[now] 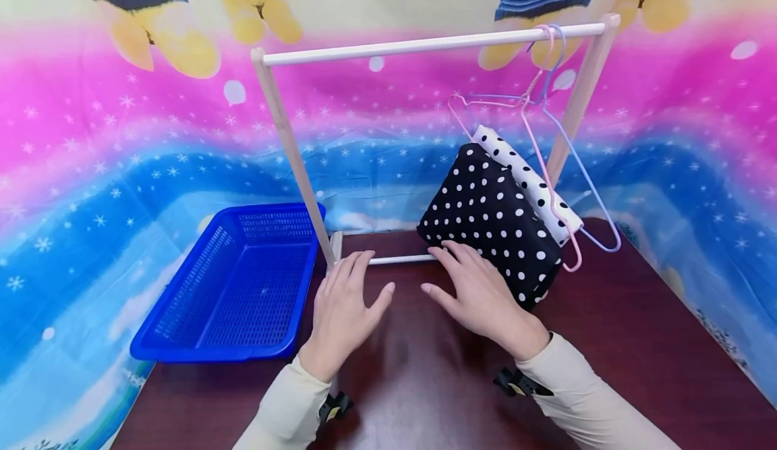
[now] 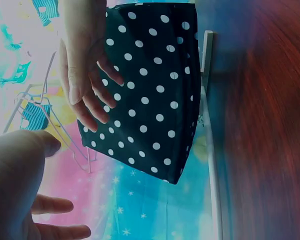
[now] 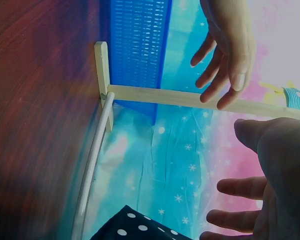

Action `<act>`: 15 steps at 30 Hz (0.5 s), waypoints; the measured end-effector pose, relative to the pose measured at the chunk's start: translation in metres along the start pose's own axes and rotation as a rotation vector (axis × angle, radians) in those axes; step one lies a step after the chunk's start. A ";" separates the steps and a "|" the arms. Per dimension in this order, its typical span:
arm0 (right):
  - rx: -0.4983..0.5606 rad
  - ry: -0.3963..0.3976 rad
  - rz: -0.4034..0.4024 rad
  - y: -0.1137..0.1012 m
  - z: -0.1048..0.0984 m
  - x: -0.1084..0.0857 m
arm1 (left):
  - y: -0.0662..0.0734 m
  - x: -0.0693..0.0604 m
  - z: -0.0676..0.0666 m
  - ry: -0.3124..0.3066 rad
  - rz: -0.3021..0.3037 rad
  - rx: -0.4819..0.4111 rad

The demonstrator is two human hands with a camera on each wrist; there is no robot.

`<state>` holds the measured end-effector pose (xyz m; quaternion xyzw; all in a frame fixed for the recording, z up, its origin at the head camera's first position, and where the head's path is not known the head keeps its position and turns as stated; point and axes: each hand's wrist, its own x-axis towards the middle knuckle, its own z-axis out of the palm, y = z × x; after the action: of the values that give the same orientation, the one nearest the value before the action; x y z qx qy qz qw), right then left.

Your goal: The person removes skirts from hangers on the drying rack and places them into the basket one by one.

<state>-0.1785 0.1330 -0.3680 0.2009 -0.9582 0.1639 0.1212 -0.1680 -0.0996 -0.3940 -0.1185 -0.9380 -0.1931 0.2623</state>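
Observation:
A black cloth with white dots (image 1: 479, 200) hangs folded over a pink hanger (image 1: 537, 143) at the rack's right end. Behind it, a white cloth with black dots (image 1: 527, 179) hangs on a lilac-blue hanger (image 1: 584, 170). Both hooks loop over the top bar of the rack (image 1: 400, 48). My left hand (image 1: 343, 308) hovers by the rack's left post, fingers spread and holding nothing. Empty too, my right hand (image 1: 485, 296) is in front of the black cloth's lower part, relaxed fingers pointing forward; the left wrist view shows that hand (image 2: 85, 65) before the cloth.
A blue perforated basket (image 1: 237, 352) stands on the dark red table (image 1: 413, 382), left of the rack. The rack's low crossbar (image 1: 400, 259) runs behind the hands. A patterned backdrop (image 1: 182, 166) encloses the table's back and sides.

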 end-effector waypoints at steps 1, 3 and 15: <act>0.000 -0.003 0.003 0.000 -0.001 0.000 | 0.000 0.001 0.000 0.000 0.002 -0.003; -0.001 -0.007 0.004 0.001 -0.003 0.000 | 0.001 0.002 0.001 -0.002 0.002 -0.005; -0.018 0.000 -0.010 0.004 -0.012 0.004 | 0.002 0.010 0.001 -0.003 0.009 -0.020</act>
<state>-0.1820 0.1391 -0.3566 0.2048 -0.9586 0.1545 0.1239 -0.1765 -0.0965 -0.3887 -0.1253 -0.9359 -0.2012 0.2607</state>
